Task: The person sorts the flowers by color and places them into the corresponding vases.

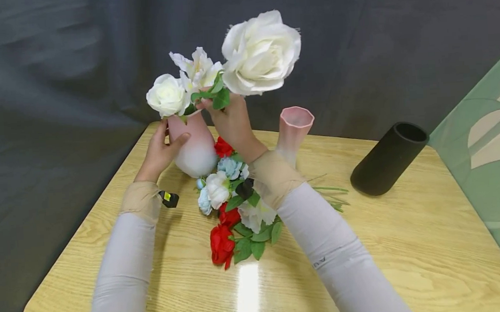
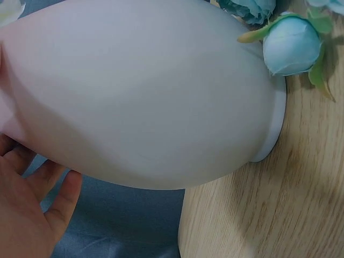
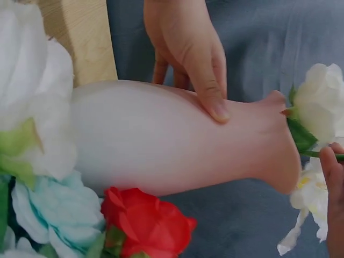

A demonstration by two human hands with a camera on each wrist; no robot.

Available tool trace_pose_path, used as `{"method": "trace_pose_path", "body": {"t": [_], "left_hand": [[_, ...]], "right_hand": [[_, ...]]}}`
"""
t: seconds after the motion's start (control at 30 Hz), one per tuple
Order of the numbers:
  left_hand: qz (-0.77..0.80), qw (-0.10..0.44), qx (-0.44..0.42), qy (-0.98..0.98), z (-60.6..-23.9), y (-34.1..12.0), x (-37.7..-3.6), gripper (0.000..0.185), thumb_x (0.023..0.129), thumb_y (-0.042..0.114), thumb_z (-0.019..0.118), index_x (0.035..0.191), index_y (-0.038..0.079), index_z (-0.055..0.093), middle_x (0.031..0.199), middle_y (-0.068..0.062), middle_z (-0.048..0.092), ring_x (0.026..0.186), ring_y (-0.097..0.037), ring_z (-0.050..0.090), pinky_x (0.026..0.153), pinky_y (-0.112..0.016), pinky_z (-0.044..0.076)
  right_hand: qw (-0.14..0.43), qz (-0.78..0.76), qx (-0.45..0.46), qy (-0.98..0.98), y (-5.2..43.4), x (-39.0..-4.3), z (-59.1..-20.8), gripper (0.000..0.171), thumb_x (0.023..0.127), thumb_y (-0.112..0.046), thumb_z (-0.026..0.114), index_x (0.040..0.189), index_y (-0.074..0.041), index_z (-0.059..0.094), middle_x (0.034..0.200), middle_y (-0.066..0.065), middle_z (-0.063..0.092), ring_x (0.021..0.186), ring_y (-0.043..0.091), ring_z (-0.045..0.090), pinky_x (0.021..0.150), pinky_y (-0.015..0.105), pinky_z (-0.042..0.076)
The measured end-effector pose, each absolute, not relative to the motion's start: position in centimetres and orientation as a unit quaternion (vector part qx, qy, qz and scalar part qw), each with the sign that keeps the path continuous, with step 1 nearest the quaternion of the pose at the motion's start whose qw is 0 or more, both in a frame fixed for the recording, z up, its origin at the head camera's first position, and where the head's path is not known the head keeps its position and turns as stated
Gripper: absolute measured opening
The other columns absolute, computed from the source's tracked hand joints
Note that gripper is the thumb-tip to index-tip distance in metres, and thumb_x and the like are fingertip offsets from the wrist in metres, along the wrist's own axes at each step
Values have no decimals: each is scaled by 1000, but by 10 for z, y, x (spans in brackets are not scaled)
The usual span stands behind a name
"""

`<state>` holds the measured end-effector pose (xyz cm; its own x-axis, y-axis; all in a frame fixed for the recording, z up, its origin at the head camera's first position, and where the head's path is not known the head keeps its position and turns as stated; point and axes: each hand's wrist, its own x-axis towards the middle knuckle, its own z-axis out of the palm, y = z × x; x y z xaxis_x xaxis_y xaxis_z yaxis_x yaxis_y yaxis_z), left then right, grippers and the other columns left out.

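Left grip [image 1: 158, 153] was wrapped round the neck of a rounded, pink-to-white ombre vase [image 1: 196, 147], thumb pressed on the near side, fingers round the far side. Right grip [image 1: 233, 121] pinched the thin green stem [image 3: 310, 154] of a large white fabric rose [image 1: 261, 54] just above the vase mouth; could not tell how far the stem went in. Green leaves [image 1: 220, 95] showed beside the pinching fingers. Vase was at the far left of the pale wood-grain bench [image 1: 408, 251], a smaller white fabric rose [image 1: 166, 95] and a white ruffled lily-like flower [image 1: 203, 66] at its mouth.

Loose pile lay mid-bench, just beside the vase: red fabric roses [image 1: 222, 244], light blue fabric flowers [image 1: 229, 167], a white rounded fabric bloom [image 1: 218, 189], a white open-petalled flower [image 1: 257, 215]; stems pointed right. Slim pink-to-white faceted vase [image 1: 294, 130] was behind the right forearm, its base hidden. Matte black cylindrical vase [image 1: 388, 160] was farther right, well apart. Dark cloth backdrop [image 1: 355, 51] hung behind; green-and-beige leaf-patterned panel [image 1: 492, 162] at right.
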<state>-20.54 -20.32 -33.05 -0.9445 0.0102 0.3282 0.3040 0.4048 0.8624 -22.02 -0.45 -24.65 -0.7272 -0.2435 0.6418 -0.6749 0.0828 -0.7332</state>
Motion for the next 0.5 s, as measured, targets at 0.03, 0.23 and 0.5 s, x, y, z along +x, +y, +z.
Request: {"method": "trace_pose_path", "body": {"t": [0.03,0.23,0.5], "left_hand": [[-540,134,-96,-825,-327,-201,-202,67,98,14,62,154,2,28,155,-22,37,140,-43,37,113,-59,34],[-534,139,-86,-829,-329,-200,-203,68,98,15,63,155,4,28,154,-22,38,137,-43,41,110,-59,37],[-533,134,-74,-832,-338,-210,-208,67,99,18,62,155,5,28,154,-21,38,138,-42,40,109,-60,38]], "right_hand": [[182,590,319,-719,-5,-221,-248,20,94,2,62,110,12,69,103,26,72,96,33,71,93,21,53],[203,541,367,-729,-9,-230,-256,23,96,4,52,111,9,69,109,23,70,102,29,63,90,20,45],[172,469,333,-800,-17,-230,-245,21,104,-7,42,113,5,57,89,17,66,100,27,53,94,24,36]]}}
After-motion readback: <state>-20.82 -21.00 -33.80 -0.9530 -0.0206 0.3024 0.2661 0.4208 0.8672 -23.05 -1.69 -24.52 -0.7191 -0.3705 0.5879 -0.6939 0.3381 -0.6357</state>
